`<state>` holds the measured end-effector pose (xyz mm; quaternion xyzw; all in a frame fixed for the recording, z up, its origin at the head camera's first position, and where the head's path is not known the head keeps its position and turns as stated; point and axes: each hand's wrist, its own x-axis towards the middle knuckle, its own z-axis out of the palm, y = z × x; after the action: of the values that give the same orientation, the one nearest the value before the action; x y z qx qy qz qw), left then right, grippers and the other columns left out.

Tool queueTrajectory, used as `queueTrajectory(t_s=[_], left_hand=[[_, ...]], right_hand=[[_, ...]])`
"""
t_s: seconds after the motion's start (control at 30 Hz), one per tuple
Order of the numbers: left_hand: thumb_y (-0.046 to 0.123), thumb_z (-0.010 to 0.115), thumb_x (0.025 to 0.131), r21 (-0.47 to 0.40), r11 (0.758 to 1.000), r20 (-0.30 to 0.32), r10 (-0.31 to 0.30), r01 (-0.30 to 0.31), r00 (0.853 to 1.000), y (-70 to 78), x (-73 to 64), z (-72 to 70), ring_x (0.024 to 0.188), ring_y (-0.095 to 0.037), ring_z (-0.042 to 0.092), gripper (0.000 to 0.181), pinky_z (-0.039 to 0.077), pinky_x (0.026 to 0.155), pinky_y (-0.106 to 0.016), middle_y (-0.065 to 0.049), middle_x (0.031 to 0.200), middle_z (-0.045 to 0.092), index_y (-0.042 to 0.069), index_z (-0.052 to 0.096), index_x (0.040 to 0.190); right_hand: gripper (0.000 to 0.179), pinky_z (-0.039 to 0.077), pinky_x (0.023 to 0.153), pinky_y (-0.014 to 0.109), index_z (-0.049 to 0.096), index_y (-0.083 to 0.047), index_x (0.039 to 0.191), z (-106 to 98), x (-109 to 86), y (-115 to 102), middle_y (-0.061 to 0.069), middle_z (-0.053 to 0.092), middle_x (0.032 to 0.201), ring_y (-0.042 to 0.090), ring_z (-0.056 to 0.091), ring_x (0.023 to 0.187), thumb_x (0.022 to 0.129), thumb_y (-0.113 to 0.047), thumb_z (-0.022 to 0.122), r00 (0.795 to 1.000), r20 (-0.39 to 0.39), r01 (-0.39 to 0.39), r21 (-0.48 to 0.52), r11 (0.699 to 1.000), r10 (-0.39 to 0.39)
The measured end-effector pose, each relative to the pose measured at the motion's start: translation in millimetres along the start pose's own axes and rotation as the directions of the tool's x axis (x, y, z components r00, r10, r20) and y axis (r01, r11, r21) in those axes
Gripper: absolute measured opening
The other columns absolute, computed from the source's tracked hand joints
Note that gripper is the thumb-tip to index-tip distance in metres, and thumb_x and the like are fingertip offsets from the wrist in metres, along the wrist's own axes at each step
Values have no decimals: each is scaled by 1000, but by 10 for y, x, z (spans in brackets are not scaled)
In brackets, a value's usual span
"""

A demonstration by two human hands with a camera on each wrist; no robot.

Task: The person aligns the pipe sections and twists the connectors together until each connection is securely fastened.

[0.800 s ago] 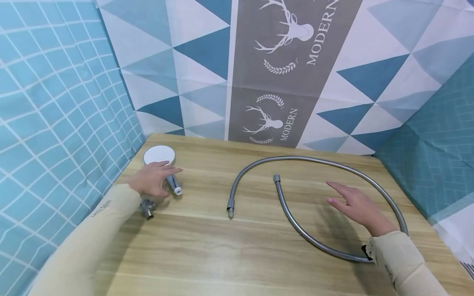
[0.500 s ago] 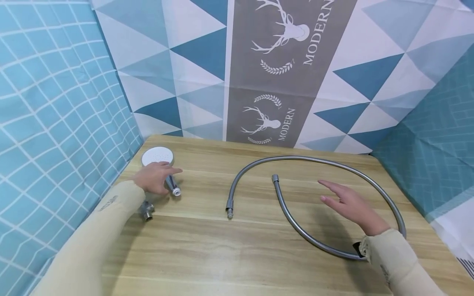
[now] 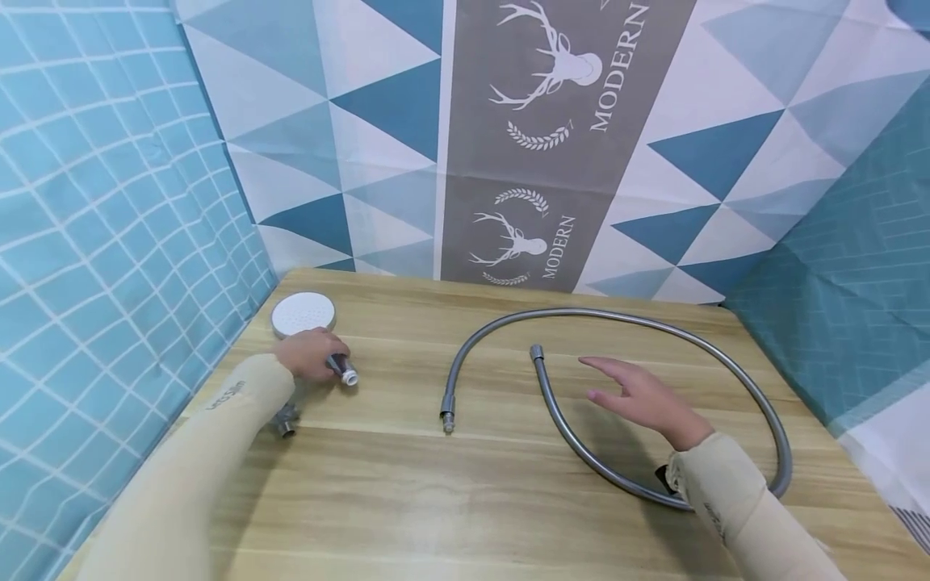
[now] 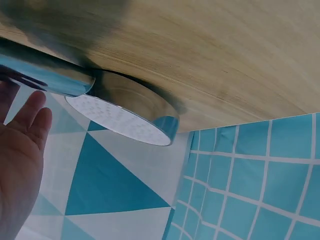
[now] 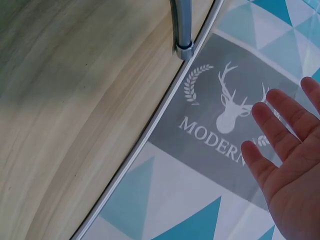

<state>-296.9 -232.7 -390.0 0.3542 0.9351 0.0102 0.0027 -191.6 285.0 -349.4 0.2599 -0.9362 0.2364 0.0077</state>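
Lining the far left is 1 light-blue sheet with a white grid (image 3: 94, 210). In front of it reaches the first of 2 long cream sleeves (image 3: 160, 484), its small print seeming to read "Let's Slim". This sleeve hides part of 1 small grey metal pipe fitting (image 3: 286, 421) on the pale wood-grain surface (image 3: 407, 508). Just beyond is 1 chrome shower head with a round white spray face (image 3: 303, 313), at the back left of the surface, face up. The left hand (image 3: 308, 353) covers the middle of its handle, the grip pinching it; the white-tipped end shows to the right.

Near the middle begins 1 flexible grey metal hose (image 3: 570, 311), its 2 ends apart, its length looping to the right. Behind it, 1 grey wall panel (image 3: 465, 113) bears 2 white deer heads, with "MODERN" readable 2 times; blue and white triangles flank it.

The right hand (image 3: 647, 403) hovers within the hose's loop, its grip spread, thumb apart from the fingers. The second sleeve blocks a stretch of hose; its lettering is too small to read. At far right hangs 1 teal brick-patterned sheet (image 3: 872, 266).
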Motion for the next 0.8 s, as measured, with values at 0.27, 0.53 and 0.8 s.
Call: queueTrajectory(t_s=[0.27, 0.53, 0.8], left_hand=[[14, 75, 77, 16, 999, -44, 34, -33, 998, 32, -4, 23, 74, -22, 57, 17, 49, 70, -42, -1, 78, 57, 16, 59, 84], [10, 66, 85, -121, 992, -76, 18, -27, 997, 18, 5, -61, 63, -13, 46, 21, 41, 59, -34, 5, 69, 50, 18, 48, 77], [11, 65, 92, -119, 992, -186, 21, -44, 982, -7, -17, -276, 83, -26, 66, 27, 52, 74, -48, -7, 94, 67, 11, 53, 117]], right_hand=[[49, 39, 100, 58, 52, 3, 135, 67, 78, -27, 24, 54, 135, 43, 50, 125, 94, -20, 63, 999, -1, 46, -43, 998, -46], [48, 41, 99, 58, 53, 4, 134, 40, 74, 7, 25, 56, 132, 43, 53, 122, 96, -25, 60, 998, -6, 68, -80, 994, -69], [44, 42, 97, 57, 56, 5, 131, -31, 93, 31, 25, 59, 129, 42, 55, 119, 96, -21, 60, 995, -15, 91, -117, 989, -94]])
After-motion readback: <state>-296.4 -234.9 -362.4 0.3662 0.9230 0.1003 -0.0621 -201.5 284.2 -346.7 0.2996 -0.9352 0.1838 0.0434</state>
